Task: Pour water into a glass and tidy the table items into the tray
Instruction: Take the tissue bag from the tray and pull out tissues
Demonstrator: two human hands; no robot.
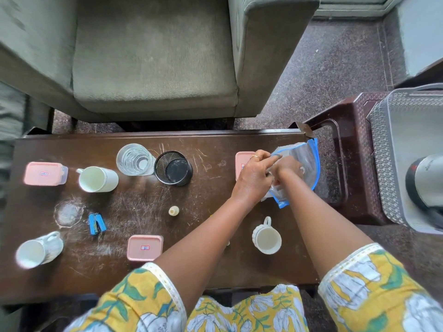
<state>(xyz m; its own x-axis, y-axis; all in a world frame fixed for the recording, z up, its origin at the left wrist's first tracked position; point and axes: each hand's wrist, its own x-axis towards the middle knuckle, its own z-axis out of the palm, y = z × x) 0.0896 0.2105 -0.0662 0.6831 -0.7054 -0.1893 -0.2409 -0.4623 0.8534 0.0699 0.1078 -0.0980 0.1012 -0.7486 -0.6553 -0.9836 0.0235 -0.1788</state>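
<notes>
A clear zip bag (303, 161) with a blue edge lies at the right end of the dark wooden table (215, 267). My left hand (254, 178) pinches the bag's near rim. My right hand (286, 168) is inside the bag's mouth, its fingers hidden by the plastic. A clear glass (134, 159) holding water stands at the back of the table. The grey tray (386, 164) sits on a brown stool to the right, with a steel flask (425, 180) in it.
On the table are three pink-lidded boxes (44, 173) (145, 247) (242, 161), three white mugs (97, 179) (38, 250) (266, 237), a black mesh cup (173, 167), a blue stapler (97, 224) and a small cream cap (173, 210). A grey armchair (153, 56) stands behind.
</notes>
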